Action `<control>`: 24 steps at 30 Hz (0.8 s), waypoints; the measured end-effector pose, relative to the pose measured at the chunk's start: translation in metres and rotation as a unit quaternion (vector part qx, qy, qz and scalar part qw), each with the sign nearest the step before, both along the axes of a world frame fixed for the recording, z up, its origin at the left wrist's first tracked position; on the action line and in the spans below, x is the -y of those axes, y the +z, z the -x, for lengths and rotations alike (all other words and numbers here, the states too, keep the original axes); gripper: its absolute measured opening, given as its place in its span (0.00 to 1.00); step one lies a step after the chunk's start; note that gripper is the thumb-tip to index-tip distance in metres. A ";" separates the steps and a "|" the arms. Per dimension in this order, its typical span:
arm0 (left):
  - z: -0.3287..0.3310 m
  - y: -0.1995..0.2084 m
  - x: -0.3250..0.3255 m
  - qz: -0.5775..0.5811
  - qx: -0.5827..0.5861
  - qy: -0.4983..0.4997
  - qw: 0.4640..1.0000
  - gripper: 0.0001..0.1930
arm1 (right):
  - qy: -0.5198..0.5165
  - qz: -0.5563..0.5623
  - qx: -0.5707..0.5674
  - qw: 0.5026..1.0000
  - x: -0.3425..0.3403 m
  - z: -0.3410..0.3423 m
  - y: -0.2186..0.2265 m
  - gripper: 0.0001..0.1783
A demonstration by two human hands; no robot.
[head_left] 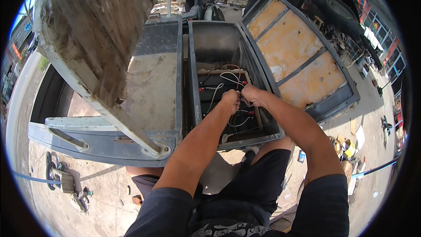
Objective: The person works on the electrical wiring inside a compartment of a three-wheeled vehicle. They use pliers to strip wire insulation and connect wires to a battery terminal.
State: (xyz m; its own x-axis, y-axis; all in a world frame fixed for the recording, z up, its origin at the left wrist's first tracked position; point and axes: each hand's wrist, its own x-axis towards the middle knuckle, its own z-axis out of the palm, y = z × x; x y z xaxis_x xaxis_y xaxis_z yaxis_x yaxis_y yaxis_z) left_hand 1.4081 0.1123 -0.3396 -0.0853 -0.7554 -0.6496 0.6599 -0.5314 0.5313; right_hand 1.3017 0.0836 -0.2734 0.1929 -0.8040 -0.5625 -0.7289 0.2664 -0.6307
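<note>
Both my hands reach into a grey metal battery compartment (272, 137) of a vehicle. My left hand (230, 98) is closed on a thin wire above the black batteries (210, 101). My right hand (250, 94) pinches wires just beside it, the two hands almost touching. White, red and black wires (226, 79) loop across the battery tops. What the fingertips grip exactly is hidden by the fingers.
An open lid with orange plywood lining (298, 48) leans to the right. A second empty compartment (153, 87) lies to the left, with a raised worn lid (96, 35) over it. Tools and scraps (66, 180) lie on the concrete ground. Cardboard bits (351, 149) sit at right.
</note>
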 end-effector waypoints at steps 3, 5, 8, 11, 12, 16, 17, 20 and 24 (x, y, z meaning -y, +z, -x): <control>-0.003 0.002 -0.003 0.028 -0.037 0.002 0.999 0.09 | 0.061 0.002 -0.113 0.992 -0.014 0.001 0.007 0.09; 0.001 0.015 -0.006 0.028 -0.009 -0.017 0.999 0.11 | 0.043 0.048 -0.075 0.995 -0.009 0.005 -0.002 0.10; -0.003 0.013 -0.001 -0.006 -0.043 0.019 0.999 0.11 | 0.054 0.038 -0.076 0.995 0.010 0.001 -0.007 0.11; -0.007 0.018 -0.001 -0.012 -0.038 0.002 0.999 0.09 | -0.036 0.002 0.007 0.999 0.022 0.007 0.001 0.09; -0.006 0.020 -0.001 -0.021 -0.036 0.014 0.999 0.09 | -0.058 -0.001 0.029 0.998 0.023 0.008 0.002 0.09; -0.004 0.027 -0.007 -0.041 -0.003 0.032 0.999 0.09 | -0.010 0.015 0.005 1.000 0.024 0.010 -0.001 0.12; -0.003 0.032 -0.008 -0.042 0.016 0.037 0.998 0.09 | -0.009 0.029 0.005 1.000 0.026 0.007 -0.002 0.12; -0.001 0.034 -0.009 -0.042 0.069 0.015 0.997 0.09 | -0.004 0.074 0.007 0.997 0.032 0.012 -0.005 0.15; -0.006 0.030 -0.008 -0.026 0.165 -0.008 0.986 0.09 | 0.031 0.050 0.038 0.998 0.024 0.007 0.009 0.12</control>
State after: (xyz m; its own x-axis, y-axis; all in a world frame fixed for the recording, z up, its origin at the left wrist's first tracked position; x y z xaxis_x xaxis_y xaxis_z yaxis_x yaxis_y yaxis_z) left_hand 1.4140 0.1206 -0.3096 0.1266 -0.7208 -0.6815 0.4467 -0.5720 0.6880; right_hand 1.2947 0.0594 -0.2644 0.2828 -0.8403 -0.4625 -0.6904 0.1564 -0.7063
